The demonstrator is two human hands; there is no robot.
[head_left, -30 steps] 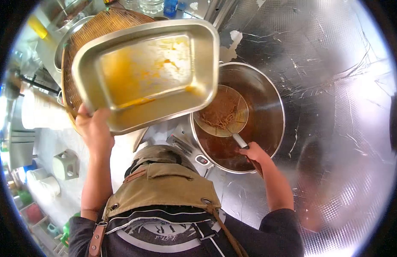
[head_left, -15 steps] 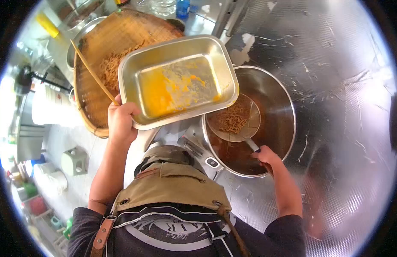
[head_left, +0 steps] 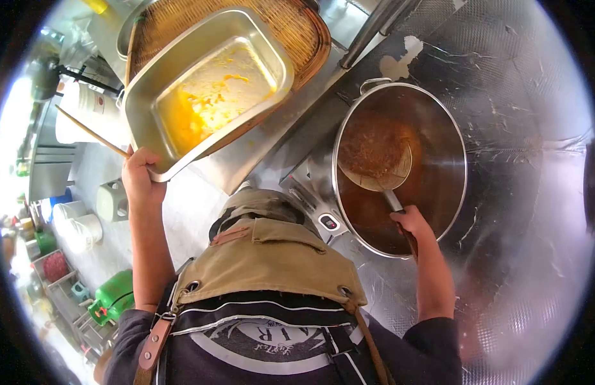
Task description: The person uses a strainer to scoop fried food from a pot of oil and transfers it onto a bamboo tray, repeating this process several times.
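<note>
My left hand (head_left: 143, 172) is closed on the near corner of a deep metal tray (head_left: 281, 67), pinching a thin wooden stick (head_left: 86, 122) with it. Yellow, egg-like residue (head_left: 201, 109) coats the tray's bottom. Under the tray lies a woven bamboo basket (head_left: 310, 32), mostly covered. My right hand (head_left: 414, 224) grips the handle of a wire skimmer (head_left: 400, 178), which reaches into a large steel pot (head_left: 465, 147) of brown liquid. Brown bits (head_left: 374, 147) lie in and around the skimmer's mesh, partly under the liquid.
A foil-like silver surface (head_left: 516, 192) spreads right of the pot. A device with a small red display (head_left: 328, 222) stands at the pot's near left. On the floor to the left are a pale plastic stool (head_left: 111, 200), white buckets (head_left: 84, 232) and a green gas cylinder (head_left: 114, 295).
My left hand has moved the tray left and tilted it, over the basket. The skimmer has gone lower into the liquid, its strips now partly sunk. The whole view has shifted.
</note>
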